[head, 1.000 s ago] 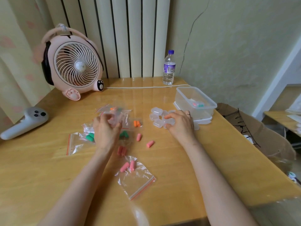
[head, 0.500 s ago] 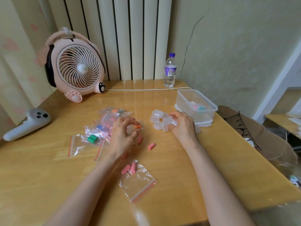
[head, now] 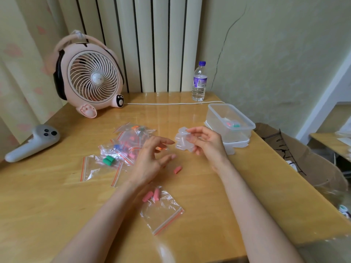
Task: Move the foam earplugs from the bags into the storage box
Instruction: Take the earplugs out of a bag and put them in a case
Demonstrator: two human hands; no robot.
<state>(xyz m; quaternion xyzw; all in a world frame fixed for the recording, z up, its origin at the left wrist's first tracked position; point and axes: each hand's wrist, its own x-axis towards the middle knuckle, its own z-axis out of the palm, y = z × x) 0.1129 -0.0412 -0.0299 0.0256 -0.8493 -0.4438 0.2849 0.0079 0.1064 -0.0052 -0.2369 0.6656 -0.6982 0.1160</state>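
A: The nearest zip bag (head: 163, 211), down by the forearms: is it finished with?

B: I'd say not. Two pink earplugs (head: 152, 195) show at its far end, so it looks unemptied. Just beyond it a loose pink earplug (head: 177, 170) lies on the table (head: 57, 205), probably tipped out for easy picking.

A: And the left hand (head: 150, 162)?

B: It hovers low with its fingers loose and spread, gripping nothing I can see. An orange earplug (head: 159, 148) shows beneath the fingertips. I can't tell whether they touch it.

A: The right hand (head: 207, 143)?

B: It is lifted off the table, fingers curled round a cluster of small clear cases (head: 182, 140), likely brought close for loading.

A: Where are the other earplugs?

B: Mostly in the pile of zip bags (head: 129, 141) left of the hands, with the green earplugs (head: 108, 160) among them. Only a few lie in the storage box (head: 214, 114), which sits open on its lid (head: 237, 144) within the right hand's reach. The pink fan (head: 89, 78) and water bottle (head: 199, 82) stand at the back, clear of the work.
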